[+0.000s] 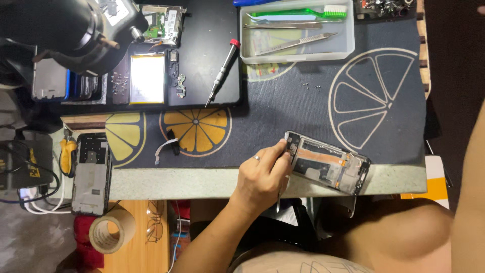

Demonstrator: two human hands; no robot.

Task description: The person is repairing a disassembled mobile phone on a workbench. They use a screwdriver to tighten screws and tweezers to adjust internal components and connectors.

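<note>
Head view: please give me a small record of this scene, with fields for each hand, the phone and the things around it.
left hand: holds thin metal tweezers, fingers at the phone's top corner
right hand: only the forearm shows at the right edge; grip not visible
phone: opened frame, insides showing, tilted at the mat's near edge
mat: dark, citrus-slice pattern
screwdriver: red cap, on a black pad
tray: holds a green toothbrush

A pale counter (202, 183) is carrying a dark mat (384, 136) printed with citrus slices. Below its edge, a wooden surface (141, 253) is showing, with what is perhaps grey floor (30, 242) lying beside it. Even light is falling from above.
</note>
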